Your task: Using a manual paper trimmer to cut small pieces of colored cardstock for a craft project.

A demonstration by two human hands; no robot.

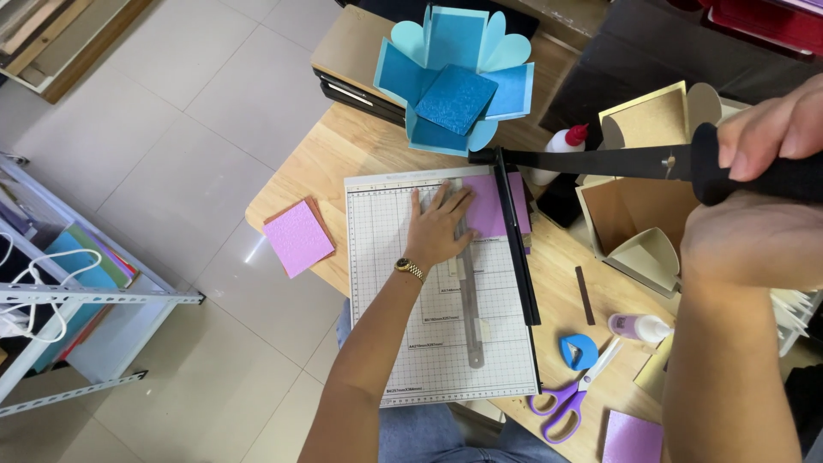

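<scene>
A white paper cutter board [390, 283] with a printed grid lies on the wooden table [343, 146]. My left hand [439, 227] presses flat on a purple sheet [487, 206] at the board's top, next to the cutting edge. My right hand [771, 163] grips the black handle of the cutter's blade arm [591, 160], which is raised well above the board. A metal ruler bar [470, 300] runs down the board below my left hand.
A blue unfolded paper box [454, 81] sits at the table's far edge. A purple square card [297, 237] lies left of the board. A glue bottle [561, 146], purple scissors [566, 399], a blue tape dispenser [578, 351] and beige card boxes [639, 223] lie to the right.
</scene>
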